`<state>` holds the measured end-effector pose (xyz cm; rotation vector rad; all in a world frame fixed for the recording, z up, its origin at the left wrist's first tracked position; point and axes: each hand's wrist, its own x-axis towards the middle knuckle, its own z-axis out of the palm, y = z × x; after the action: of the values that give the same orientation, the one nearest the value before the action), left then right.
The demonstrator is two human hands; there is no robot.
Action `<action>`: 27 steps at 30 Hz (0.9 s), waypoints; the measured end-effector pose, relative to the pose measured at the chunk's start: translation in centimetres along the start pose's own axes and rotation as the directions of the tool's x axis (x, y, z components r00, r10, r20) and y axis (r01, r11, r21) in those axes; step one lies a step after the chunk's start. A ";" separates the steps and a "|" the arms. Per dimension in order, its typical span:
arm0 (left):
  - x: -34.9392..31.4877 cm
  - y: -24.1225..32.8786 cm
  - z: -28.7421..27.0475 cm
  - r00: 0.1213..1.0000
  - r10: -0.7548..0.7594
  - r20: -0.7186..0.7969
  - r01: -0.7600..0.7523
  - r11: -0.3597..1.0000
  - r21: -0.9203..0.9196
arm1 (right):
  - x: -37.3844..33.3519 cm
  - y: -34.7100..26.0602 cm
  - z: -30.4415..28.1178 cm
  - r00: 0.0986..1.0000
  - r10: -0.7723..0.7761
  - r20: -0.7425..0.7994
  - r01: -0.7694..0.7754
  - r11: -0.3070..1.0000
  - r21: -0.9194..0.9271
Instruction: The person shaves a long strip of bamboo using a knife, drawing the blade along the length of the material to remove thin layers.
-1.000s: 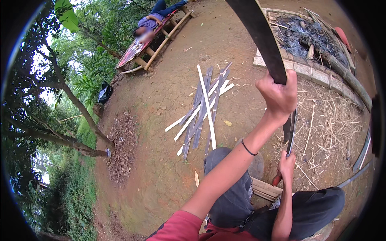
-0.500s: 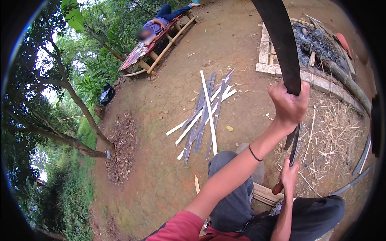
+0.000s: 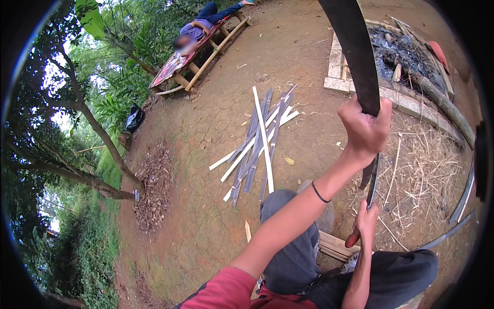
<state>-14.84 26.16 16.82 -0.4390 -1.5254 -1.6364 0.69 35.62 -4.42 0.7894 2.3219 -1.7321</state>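
My left hand [image 3: 365,126], at the end of a raised forearm, is closed around a long dark bamboo strip [image 3: 357,46]. The strip rises out of the top of the picture, and its lower end shows below my fist. Lower down, my right hand [image 3: 366,219] grips a knife with a reddish-brown handle [image 3: 352,239]. The narrow blade [image 3: 374,180] points up beside the strip's lower end; whether it touches or cuts into the strip I cannot tell. Several dark and pale bamboo strips [image 3: 262,134] lie crossed in a pile on the ground ahead of my knee.
Shavings [image 3: 424,172] cover the ground at right. Beyond them, a brick-edged fire pit [image 3: 355,88] holds ash and a log [image 3: 442,105]. Another person [image 3: 198,28] lies on a bamboo bench [image 3: 218,51] at far left. Trees [image 3: 98,126] and a leaf heap [image 3: 154,190] stand left.
The whole view has shifted slightly, so the pile and bench sit a little further left and up. Both hands keep their grips on the strip and the knife.
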 end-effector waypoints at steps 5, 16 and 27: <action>1.0 -0.2 -1.3 0.999 0.001 -0.040 0.001 0.999 0.036 | -1.3 -2.3 -0.3 0.968 0.221 0.120 -0.233 0.967 0.099; 1.2 -1.5 -1.0 0.999 -0.022 -0.041 0.017 0.993 -0.120 | 2.1 2.6 1.3 1.000 -0.004 -0.031 -0.001 0.983 -0.184; 0.5 -0.8 -0.3 0.939 0.221 0.262 -0.227 0.974 -0.006 | -3.5 -6.4 -2.6 0.985 -0.170 0.010 0.168 0.980 0.105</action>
<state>-15.66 25.60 16.59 -0.8124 -1.6170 -1.4224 1.07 35.59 3.25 0.6023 2.3645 -1.9335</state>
